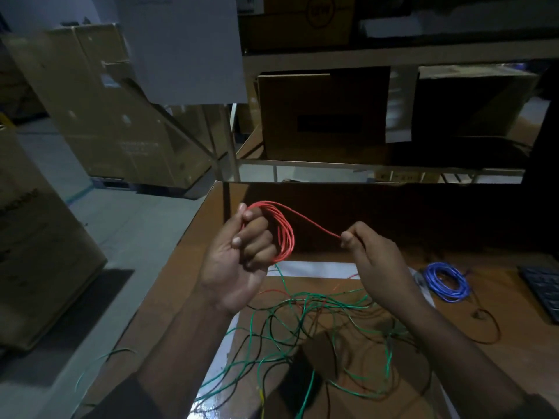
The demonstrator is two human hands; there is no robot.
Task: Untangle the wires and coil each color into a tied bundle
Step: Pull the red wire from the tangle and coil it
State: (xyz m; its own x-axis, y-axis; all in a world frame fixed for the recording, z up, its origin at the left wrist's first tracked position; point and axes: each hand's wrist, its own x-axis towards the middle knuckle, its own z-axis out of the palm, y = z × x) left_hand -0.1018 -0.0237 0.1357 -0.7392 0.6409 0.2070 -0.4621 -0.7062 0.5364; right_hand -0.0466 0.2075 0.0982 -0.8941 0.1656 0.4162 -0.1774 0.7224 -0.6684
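Note:
My left hand (239, 255) is raised above the table and grips a coil of red wire (286, 234) looped around its curled fingers. A free length of the same red wire runs rightward to my right hand (372, 252), which pinches it between thumb and fingers. Below both hands a tangle of green wire (317, 322) mixed with thin black wire (487, 325) lies on the brown table (181, 285) and on a white sheet (317, 269). A coiled blue wire bundle (447, 281) rests on the table to the right.
A dark keyboard (544, 288) lies at the right edge. Shelves with cardboard boxes (323, 116) stand behind the table. More large cardboard boxes (99, 101) stand on the floor to the left. A green strand hangs over the table's left edge.

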